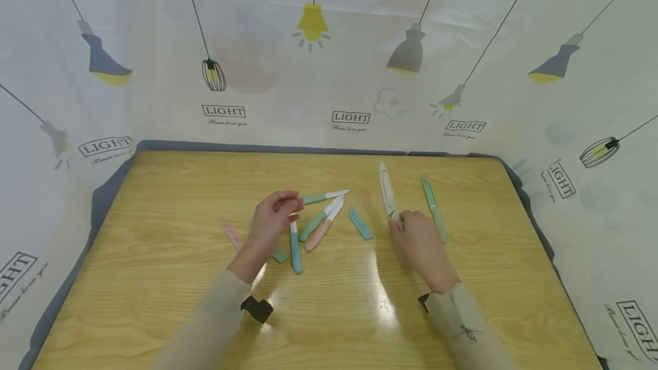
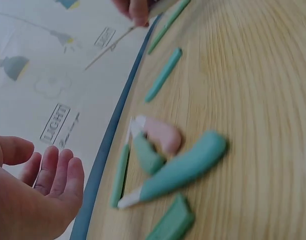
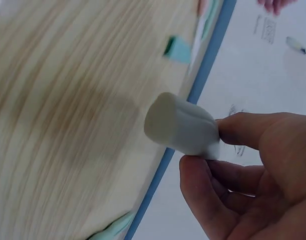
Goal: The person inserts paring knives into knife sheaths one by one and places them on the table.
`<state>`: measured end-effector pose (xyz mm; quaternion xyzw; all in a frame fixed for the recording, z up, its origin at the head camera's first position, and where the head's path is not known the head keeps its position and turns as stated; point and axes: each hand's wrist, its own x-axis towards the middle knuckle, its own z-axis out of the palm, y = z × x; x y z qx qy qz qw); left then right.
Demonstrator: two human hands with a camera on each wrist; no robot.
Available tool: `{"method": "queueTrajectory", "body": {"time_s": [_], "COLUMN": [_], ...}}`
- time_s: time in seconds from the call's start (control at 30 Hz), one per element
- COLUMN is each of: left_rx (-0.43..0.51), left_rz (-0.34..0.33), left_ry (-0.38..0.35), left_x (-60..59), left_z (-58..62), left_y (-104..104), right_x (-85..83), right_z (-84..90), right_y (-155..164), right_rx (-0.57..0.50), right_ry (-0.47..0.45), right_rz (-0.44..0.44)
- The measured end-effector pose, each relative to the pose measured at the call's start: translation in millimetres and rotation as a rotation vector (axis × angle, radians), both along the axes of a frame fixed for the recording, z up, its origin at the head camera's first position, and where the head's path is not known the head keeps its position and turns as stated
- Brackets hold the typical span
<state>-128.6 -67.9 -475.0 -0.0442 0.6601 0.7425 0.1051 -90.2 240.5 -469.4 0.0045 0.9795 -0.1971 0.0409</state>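
My right hand (image 1: 418,244) grips a white-handled knife (image 1: 388,190) with its pale blade pointing away over the table. In the right wrist view, thumb and fingers pinch its thick white handle (image 3: 180,125). My left hand (image 1: 272,216) hovers above the left of the knives, fingers loosely bent and holding nothing in the left wrist view. Near it lie a blue-handled knife (image 1: 296,253), a pink-handled knife (image 1: 317,237), a green-handled knife (image 1: 311,227) and another green-handled one (image 1: 315,199), all with white blades.
A blue sheath (image 1: 361,223) lies between the hands. Right of my right hand is a long green knife (image 1: 434,210), partly hidden. A pink sheath (image 1: 232,236) and a green piece (image 1: 280,256) lie by my left wrist. A printed curtain (image 1: 288,124) surrounds the wooden table (image 1: 169,216).
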Motion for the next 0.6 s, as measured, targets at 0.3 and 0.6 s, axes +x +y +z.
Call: {"method": "queueTrajectory", "body": {"time_s": [0.3,0.6], "left_rx": [-0.149,-0.218], "left_rz": [0.038,0.06], "left_ry": [0.014,0.036], "left_x": [0.2,1.0], "left_z": [-1.6,-2.8], "left_y": [-47,-72], "right_x": [-16.4,-27.1], "right_z": [-16.1,-19.8], "right_y": [36,44], "right_rx": [0.121,0.153], "right_ry": [0.035,-0.051], "right_rz": [0.035,0.027]}}
